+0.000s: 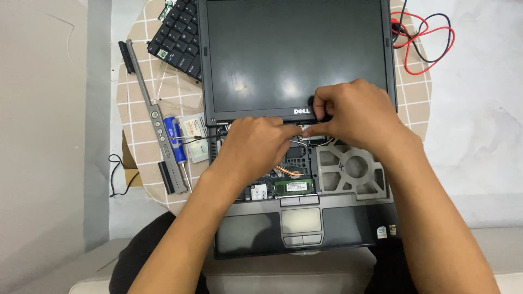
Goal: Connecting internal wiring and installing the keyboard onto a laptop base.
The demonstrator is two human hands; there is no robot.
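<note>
Both hands work at the hinge edge of the opened laptop [305, 218], the left hand [256, 144] steadying the chassis with curled fingers while the right hand [348, 111] pinches narrowly on thin antenna wires [318, 142] beside the removed keyboard [177, 35].

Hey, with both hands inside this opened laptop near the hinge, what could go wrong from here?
The left hand and right hand pinch at thin wires by the hinge; a hard tug might tear them. The bare green memory module lies just below the hands and could get knocked or scratched. The screwdriver sits near the table edge and may roll off.
</note>
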